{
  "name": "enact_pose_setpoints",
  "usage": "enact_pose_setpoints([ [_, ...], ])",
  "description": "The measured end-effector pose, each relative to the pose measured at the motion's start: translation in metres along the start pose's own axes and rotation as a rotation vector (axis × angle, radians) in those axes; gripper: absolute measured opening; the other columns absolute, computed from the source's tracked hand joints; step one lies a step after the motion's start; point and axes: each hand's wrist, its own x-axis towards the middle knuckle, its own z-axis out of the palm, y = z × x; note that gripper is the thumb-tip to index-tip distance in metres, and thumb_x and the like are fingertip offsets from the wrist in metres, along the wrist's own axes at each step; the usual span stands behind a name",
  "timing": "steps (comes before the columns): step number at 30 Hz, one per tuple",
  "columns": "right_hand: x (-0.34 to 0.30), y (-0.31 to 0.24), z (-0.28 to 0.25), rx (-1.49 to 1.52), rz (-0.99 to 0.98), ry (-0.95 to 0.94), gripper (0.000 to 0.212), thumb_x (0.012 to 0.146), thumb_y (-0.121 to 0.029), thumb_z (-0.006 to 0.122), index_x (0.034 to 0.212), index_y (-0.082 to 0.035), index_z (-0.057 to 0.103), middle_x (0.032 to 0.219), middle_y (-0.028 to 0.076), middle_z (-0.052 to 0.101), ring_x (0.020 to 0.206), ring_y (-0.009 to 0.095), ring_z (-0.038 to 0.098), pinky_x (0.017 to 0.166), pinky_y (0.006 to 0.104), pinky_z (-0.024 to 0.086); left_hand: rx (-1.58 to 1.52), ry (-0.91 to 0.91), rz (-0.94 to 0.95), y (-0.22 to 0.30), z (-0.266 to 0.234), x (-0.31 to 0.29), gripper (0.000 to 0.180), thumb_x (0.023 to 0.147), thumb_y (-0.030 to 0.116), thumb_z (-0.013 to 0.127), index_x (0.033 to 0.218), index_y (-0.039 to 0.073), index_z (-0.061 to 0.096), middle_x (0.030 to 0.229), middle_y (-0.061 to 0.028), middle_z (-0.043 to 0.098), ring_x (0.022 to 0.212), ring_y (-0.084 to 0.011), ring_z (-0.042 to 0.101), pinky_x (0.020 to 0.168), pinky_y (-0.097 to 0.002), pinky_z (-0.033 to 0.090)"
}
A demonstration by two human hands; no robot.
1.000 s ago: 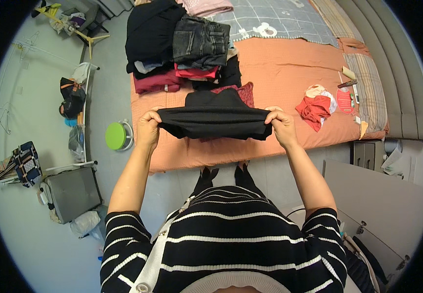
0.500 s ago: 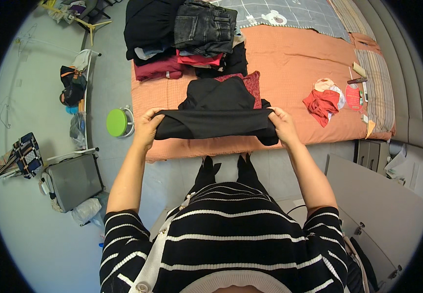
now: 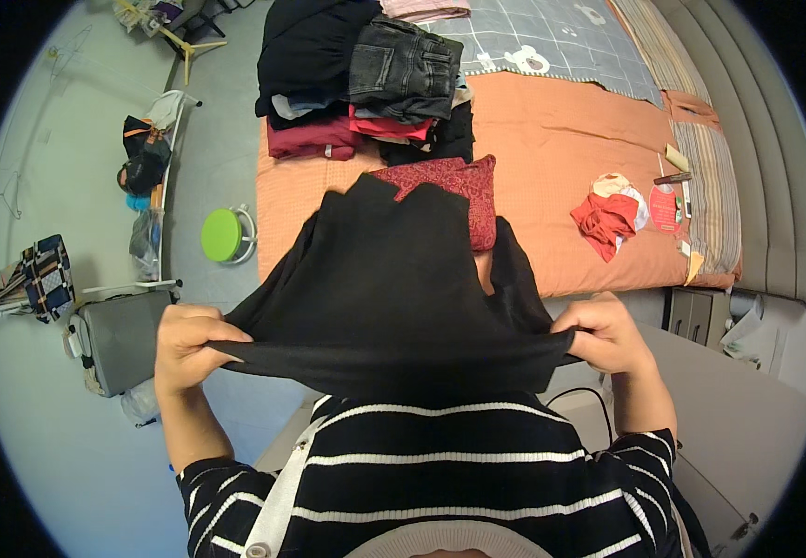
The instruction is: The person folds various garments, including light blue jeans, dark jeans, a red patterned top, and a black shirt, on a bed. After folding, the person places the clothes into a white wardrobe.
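Black garment (image 3: 392,279) is stretching crosswise, held by left hand (image 3: 191,346) and right hand (image 3: 610,337). Its body is extending toward the bed (image 3: 547,149).

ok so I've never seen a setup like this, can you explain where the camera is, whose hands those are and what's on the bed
There's no robot here, just a person's bare hands. A wide fisheye camera on their head looks down, so edges bend and their striped top shows at the bottom. The left hand and right hand grip a black garment, stretching its near edge between them. Beyond it is a bed with an orange sheet. On that lie patterned red cloth, stacked clothes with dark jeans on top of one pile, and, to the right, a crumpled red cloth.
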Motion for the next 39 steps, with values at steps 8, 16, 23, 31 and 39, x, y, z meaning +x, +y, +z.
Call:
enact_pose_setpoints([
  [8,0.04,-0.072,-0.006,0.196,-0.113,0.226,0.019,0.083,-0.014,0.065,0.079,0.004,0.06,0.068,0.003,0.06,0.059,0.006,0.051,0.054,0.0213,0.04,0.245,0.338,-0.05,0.023,-0.045,-0.008,0.017,0.057,0.002,0.061,0.074,-0.002,0.066,0.06,-0.0075,0.06,0.049,-0.0157,0.053,0.047,-0.0251,0.037],
  [16,0.217,-0.041,0.038,0.015,-0.024,0.083,0.029,0.091,-0.027,0.057,0.07,-0.007,0.053,0.065,-0.008,0.043,0.063,0.003,0.038,0.055,0.0217,0.034,0.315,0.381,-0.341,-0.063,-0.088,-0.03,0.014,0.077,0.009,0.06,0.08,-0.004,0.061,0.071,-0.0058,0.06,0.068,-0.0124,0.056,0.063,-0.0255,0.044],
  [23,0.455,0.128,0.046,-0.565,0.065,0.54,0.035,0.082,-0.033,0.063,0.101,-0.004,0.067,0.097,0.018,0.067,0.095,0.031,0.063,0.083,0.037,0.048,0.424,0.616,-0.664,-0.354,-0.109,0.037,0.05,0.082,0.034,0.067,0.118,0.002,0.056,0.103,-0.014,0.063,0.092,-0.0216,0.061,0.082,-0.0315,0.046],
  [31,0.358,0.262,0.153,-0.582,0.197,0.477,0.028,0.077,-0.021,0.066,0.096,0.0,0.063,0.093,0.021,0.063,0.089,0.035,0.061,0.079,0.0402,0.048,0.107,0.417,-0.915,-0.476,0.088,-0.103,0.058,0.077,0.031,0.07,0.122,0.001,0.051,0.106,-0.0216,0.061,0.099,-0.0331,0.06,0.086,-0.0395,0.047],
  [39,0.239,0.363,0.092,-0.601,0.719,1.102,0.078,0.074,-0.042,0.073,0.129,0.003,0.04,0.126,0.025,0.047,0.118,0.038,0.045,0.1,0.0429,0.037,-0.103,0.344,-1.096,-0.447,0.213,-0.182,0.052,0.077,0.026,0.071,0.12,0.003,0.054,0.102,-0.0196,0.063,0.086,-0.0281,0.064,0.079,-0.036,0.05],
])
